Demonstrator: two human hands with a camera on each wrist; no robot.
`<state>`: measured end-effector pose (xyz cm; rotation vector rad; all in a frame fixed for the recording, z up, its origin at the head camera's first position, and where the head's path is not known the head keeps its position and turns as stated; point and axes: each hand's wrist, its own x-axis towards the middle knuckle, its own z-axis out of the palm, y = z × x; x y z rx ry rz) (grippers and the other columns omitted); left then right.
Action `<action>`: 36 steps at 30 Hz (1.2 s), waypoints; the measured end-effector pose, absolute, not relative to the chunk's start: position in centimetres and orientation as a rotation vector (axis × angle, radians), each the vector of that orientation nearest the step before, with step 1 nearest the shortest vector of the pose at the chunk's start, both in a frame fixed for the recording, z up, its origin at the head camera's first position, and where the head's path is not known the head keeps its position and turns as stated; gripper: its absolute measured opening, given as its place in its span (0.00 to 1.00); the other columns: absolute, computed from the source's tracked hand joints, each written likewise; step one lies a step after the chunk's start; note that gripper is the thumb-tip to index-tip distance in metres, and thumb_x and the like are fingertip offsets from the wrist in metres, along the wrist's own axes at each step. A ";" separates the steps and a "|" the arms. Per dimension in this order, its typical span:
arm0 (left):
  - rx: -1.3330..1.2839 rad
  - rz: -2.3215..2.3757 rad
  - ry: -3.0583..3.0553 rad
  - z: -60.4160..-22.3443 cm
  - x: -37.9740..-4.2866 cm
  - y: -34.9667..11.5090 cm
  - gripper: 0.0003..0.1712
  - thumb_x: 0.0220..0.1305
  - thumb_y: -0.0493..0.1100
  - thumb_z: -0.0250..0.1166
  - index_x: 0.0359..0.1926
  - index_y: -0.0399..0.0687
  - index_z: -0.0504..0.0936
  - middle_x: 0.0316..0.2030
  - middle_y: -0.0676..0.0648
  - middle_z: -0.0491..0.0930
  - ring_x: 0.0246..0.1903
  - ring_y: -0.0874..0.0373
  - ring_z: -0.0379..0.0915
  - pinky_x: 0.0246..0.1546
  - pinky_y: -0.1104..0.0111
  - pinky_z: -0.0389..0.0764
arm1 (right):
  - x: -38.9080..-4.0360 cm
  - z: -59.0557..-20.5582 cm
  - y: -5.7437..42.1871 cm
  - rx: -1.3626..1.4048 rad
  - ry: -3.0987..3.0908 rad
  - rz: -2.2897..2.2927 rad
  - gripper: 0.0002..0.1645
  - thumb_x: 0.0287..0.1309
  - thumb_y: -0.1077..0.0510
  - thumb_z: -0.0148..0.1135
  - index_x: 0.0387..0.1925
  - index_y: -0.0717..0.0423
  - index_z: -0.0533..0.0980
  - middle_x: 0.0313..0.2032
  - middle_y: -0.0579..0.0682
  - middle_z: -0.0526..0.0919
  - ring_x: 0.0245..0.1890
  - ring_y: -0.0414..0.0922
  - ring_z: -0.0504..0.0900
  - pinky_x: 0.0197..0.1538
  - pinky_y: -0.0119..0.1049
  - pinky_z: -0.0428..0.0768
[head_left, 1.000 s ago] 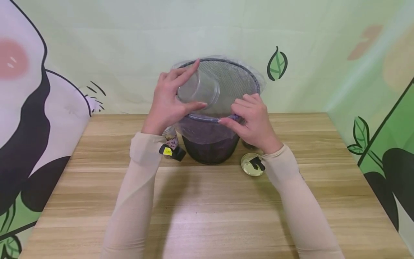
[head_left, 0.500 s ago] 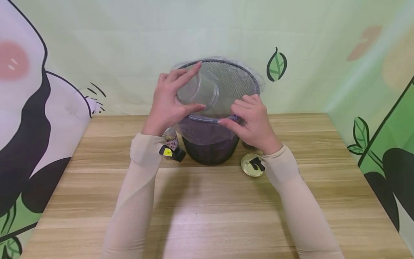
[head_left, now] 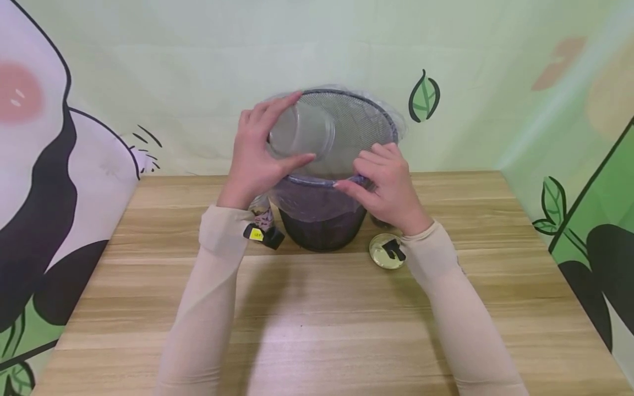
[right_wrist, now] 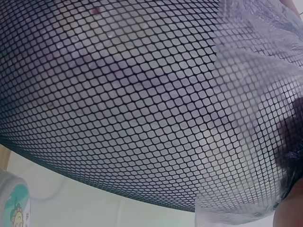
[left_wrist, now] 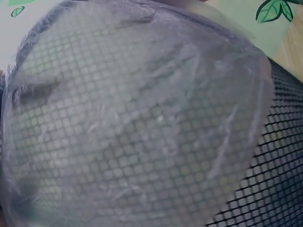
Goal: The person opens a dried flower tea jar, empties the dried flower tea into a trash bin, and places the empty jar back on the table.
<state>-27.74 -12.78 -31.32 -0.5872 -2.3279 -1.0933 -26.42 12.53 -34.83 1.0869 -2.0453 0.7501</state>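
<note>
My left hand (head_left: 255, 151) holds a clear plastic jar (head_left: 314, 129) between thumb and fingers, tilted on its side over the mouth of a black mesh wastebasket (head_left: 322, 236). Its ringed end points right, into the basket. A thin see-through plastic bag (head_left: 317, 203) lines the basket and folds over its rim. My right hand (head_left: 388, 184) grips the near right of the rim, thumb on top and fingers curled over bag and edge. In the left wrist view the bag (left_wrist: 132, 123) and mesh fill the picture; neither wrist view shows the jar clearly.
A clear jar with a pink patterned label (head_left: 261, 212) stands left of the basket, partly behind my left wrist. A round gold lid (head_left: 380, 257) lies by my right wrist. In the right wrist view a container with a teal label (right_wrist: 14, 205) stands beside the mesh.
My left hand has turned a little and shifted the jar slightly left. My right hand stays on the rim, and the basket has not moved.
</note>
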 end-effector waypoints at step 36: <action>-1.045 -1.244 -1.761 -30.5 -21.3 -5.4 0.52 0.41 0.44 0.84 0.66 0.34 0.69 0.59 0.32 0.70 0.61 0.46 0.69 0.65 0.59 0.75 | -21.7 -31.1 13.6 1.044 -1.790 1.336 0.66 0.62 0.26 0.62 0.72 0.78 0.53 0.67 0.62 0.72 0.66 0.55 0.76 0.69 0.49 0.78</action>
